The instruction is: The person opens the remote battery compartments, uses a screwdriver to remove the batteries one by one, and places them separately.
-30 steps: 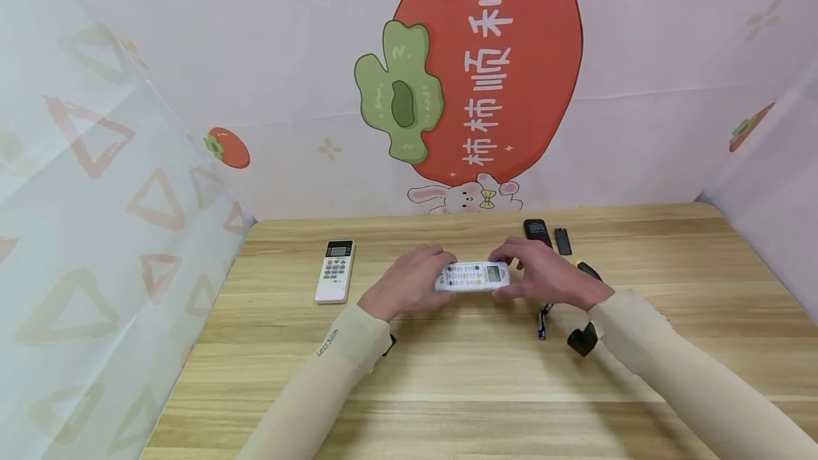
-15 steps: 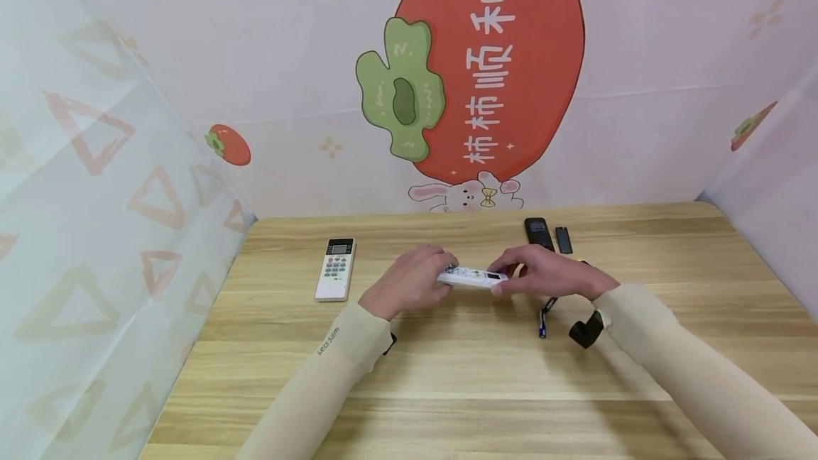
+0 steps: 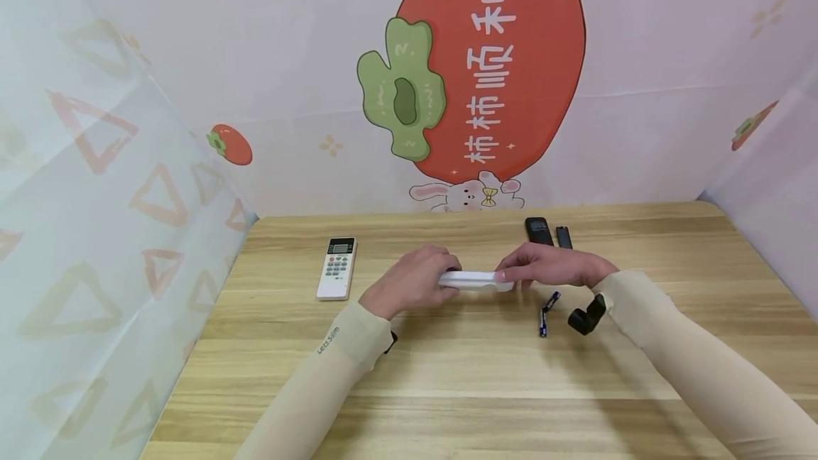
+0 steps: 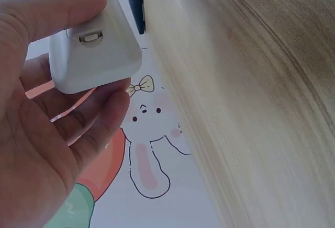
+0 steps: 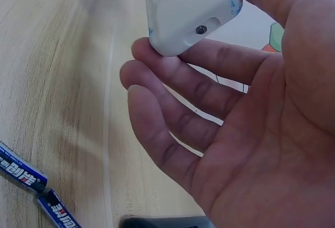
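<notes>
Both hands hold a white remote control (image 3: pixel 471 280) level above the table, its long side edge now towards the head camera. My left hand (image 3: pixel 414 282) grips one end. In the left wrist view the thumb lies on the remote's back (image 4: pixel 99 58), near a small latch slot, with fingers curled beneath. At the other end my right hand (image 3: pixel 554 265) pinches the remote. The right wrist view shows that end (image 5: pixel 191 13) with a small dark round spot, and fingertips under it. Two blue batteries (image 3: pixel 543 323) lie on the table just below the right hand.
A second white remote (image 3: pixel 336 268) lies face up at the left. Behind the right hand are a black remote (image 3: pixel 539 231) and a narrow black cover piece (image 3: pixel 563 237). The wooden table (image 3: pixel 447 389) meets a printed cloth wall at its back edge.
The white remote has been rolled over: its button face, visible a second ago, has turned away and a plain edge shows. The right hand has shifted slightly right.
</notes>
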Available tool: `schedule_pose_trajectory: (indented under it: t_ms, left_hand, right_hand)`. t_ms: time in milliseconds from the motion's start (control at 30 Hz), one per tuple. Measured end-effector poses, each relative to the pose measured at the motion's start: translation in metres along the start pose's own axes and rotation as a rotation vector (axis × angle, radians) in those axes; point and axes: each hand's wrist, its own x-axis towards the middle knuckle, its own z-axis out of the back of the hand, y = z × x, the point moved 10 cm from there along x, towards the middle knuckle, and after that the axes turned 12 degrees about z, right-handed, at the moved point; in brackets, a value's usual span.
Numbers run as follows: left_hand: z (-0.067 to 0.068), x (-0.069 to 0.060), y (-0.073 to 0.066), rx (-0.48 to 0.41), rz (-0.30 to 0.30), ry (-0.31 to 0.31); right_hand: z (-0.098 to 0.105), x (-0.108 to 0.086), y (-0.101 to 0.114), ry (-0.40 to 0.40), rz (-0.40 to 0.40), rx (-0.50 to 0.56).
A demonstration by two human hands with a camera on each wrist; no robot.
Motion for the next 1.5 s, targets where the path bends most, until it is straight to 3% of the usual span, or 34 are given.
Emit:
schedule_pose_trajectory:
  t_ms: [300, 700, 1000, 1100, 1300, 1500]
  left_hand:
    - [-0.001, -0.001, -0.001, -0.009, 0.011, 0.014]
    - [-0.002, 0.0, 0.001, -0.022, 0.036, 0.027]
    - [-0.006, 0.001, 0.006, -0.016, 0.062, 0.041]
    - [-0.006, 0.001, 0.007, -0.017, 0.068, 0.042]
    - [-0.006, 0.002, 0.007, -0.022, 0.076, 0.047]
    - [-0.004, 0.002, 0.006, -0.015, 0.069, 0.038]
  right_hand:
    - [0.0, 0.001, -0.007, -0.003, -0.022, 0.044]
    - [0.002, -0.002, -0.005, -0.031, -0.031, -0.041]
    - [0.006, -0.004, 0.015, -0.223, 0.079, -0.329]
    - [0.005, -0.005, 0.025, -0.266, 0.116, -0.473]
    - [-0.003, -0.005, 0.045, -0.274, 0.18, -0.729]
    - [-0.009, -0.004, 0.052, -0.253, 0.227, -0.855]
